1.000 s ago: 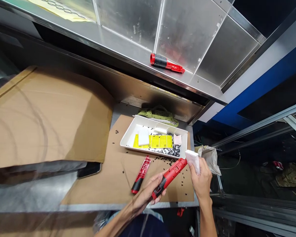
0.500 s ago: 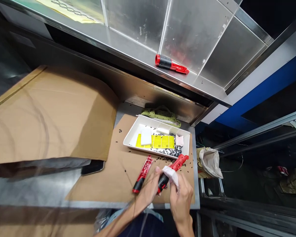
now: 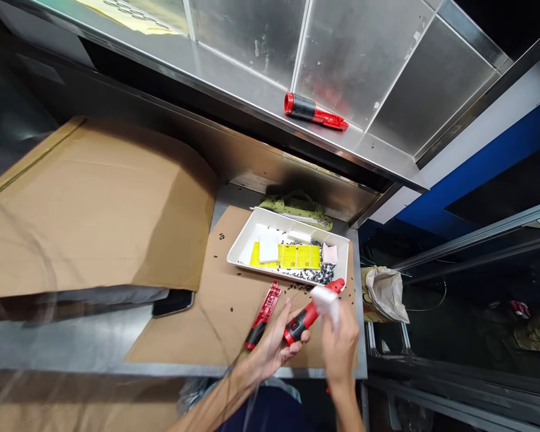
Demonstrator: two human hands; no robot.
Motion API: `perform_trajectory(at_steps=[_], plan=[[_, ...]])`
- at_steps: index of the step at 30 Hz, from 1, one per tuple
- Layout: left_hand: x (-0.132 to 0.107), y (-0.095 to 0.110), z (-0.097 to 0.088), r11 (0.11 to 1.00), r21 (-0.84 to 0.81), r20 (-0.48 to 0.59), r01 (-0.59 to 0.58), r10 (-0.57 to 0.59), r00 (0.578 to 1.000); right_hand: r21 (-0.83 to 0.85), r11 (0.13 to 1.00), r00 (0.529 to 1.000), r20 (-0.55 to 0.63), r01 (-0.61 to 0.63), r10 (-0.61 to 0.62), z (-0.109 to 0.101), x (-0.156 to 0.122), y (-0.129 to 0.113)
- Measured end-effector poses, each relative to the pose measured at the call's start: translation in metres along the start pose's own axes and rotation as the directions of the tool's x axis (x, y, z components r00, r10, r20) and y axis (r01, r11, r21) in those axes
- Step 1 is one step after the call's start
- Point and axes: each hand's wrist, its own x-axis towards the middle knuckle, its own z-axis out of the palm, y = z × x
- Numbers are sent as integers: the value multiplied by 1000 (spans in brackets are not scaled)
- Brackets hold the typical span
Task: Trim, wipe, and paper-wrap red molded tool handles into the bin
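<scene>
My left hand point(image 3: 274, 345) is closed around the black lower end of a red and black plastic tool housing point(image 3: 300, 324). The housing points up and to the right, toward the tray. Pinched in my right hand point(image 3: 341, 342) is a white sponge point(image 3: 324, 298), which lies over the red upper part of the housing; both are smeared by motion. Left of my hands, a housing half point(image 3: 264, 312) rests on the cardboard with its red inner side up. Behind the hands stands a white tray point(image 3: 240, 255) holding a yellow label sheet point(image 3: 292, 257), a white block point(image 3: 269, 248), a pinkish pad point(image 3: 330, 254) and small black pieces.
A large cardboard box point(image 3: 117, 198) covers the left of the bench, with a phone point(image 3: 173, 303) by its lower edge. Another red and black housing point(image 3: 315, 112) lies on the metal ledge above. A green bag point(image 3: 297, 207) sits behind the tray; a paper bag point(image 3: 387, 291) hangs right.
The white sponge in my right hand has moved up along the housing toward its red end. My left hand now shows more open around the black end, and the view has shifted slightly.
</scene>
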Motion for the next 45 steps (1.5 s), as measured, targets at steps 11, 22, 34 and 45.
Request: perform_trajectory(at_steps=[11, 22, 34, 45], plan=[[1, 0, -1, 992, -124, 56, 10, -3, 998, 61, 995, 993, 75, 84, -89, -6, 6, 2], [2, -2, -4, 982, 15, 20, -188, 188, 982, 40, 967, 964, -70, -253, 255, -8, 31, 45], [5, 14, -27, 858, -416, -60, -301, 304, 951, 239, 907, 937, 130, -347, 324, 48, 109, 91], [18, -6, -15, 809, -348, -162, -475, 447, 880, 389, 821, 901, 295, -418, 319, 10, 5, 2]])
